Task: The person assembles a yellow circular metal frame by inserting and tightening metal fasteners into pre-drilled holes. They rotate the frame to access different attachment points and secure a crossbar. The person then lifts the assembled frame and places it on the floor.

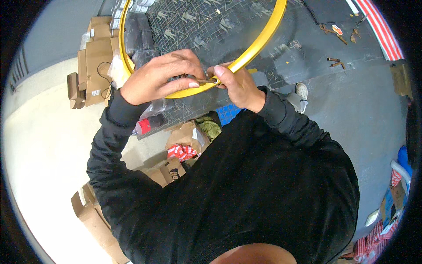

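A large yellow wheel rim (263, 38) is raised in front of me, its top cut off by the picture's upper edge. My right hand (241, 89) grips its near side, with the thumb on top close to a small hole. From the left, my left hand (163, 75) reaches over the rim with closed fingers. A thin brownish metal tool (204, 81) is pinched between its thumb and fingers, and the tip meets the rim at the hole. Whether the tip sits inside the hole I cannot tell. Most of the tool is hidden by the left fingers.
Below the rim lies a dark mat (189, 26) with a grid pattern. Cardboard boxes (99, 55) stand at the left, with more near my left elbow. Rusty metal pieces (336, 62) lie at the right, near a red-and-white striped strip (382, 28). A shoe (301, 91) shows beyond my right forearm.
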{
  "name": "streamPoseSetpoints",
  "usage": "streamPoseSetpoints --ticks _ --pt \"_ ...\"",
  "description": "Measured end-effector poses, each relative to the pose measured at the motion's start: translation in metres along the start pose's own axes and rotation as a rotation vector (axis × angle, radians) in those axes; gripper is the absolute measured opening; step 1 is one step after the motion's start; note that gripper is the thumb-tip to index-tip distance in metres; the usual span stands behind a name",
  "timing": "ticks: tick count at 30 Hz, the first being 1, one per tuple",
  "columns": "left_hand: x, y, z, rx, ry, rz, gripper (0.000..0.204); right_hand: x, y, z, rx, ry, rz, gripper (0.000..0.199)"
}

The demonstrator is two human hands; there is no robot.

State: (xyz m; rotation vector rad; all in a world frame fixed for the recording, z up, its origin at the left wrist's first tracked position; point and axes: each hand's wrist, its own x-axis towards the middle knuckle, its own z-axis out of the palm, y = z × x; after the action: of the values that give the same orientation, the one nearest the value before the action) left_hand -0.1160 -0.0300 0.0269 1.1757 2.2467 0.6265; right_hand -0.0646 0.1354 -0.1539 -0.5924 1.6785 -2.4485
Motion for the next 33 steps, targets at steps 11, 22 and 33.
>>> streamPoseSetpoints --ticks 11,22,33 --pt "0.024 0.008 -0.036 0.795 -0.36 0.436 0.024 -0.007 -0.002 0.001 -0.017 -0.063 -0.019 0.057" --pt "0.008 0.01 -0.003 -0.783 0.048 -0.597 0.052 -0.016 0.005 0.009 -0.025 0.04 0.1 0.053" --pt "0.011 0.039 0.022 -0.926 0.433 -0.907 0.058 -0.007 0.01 -0.009 0.312 -0.102 0.331 0.067"
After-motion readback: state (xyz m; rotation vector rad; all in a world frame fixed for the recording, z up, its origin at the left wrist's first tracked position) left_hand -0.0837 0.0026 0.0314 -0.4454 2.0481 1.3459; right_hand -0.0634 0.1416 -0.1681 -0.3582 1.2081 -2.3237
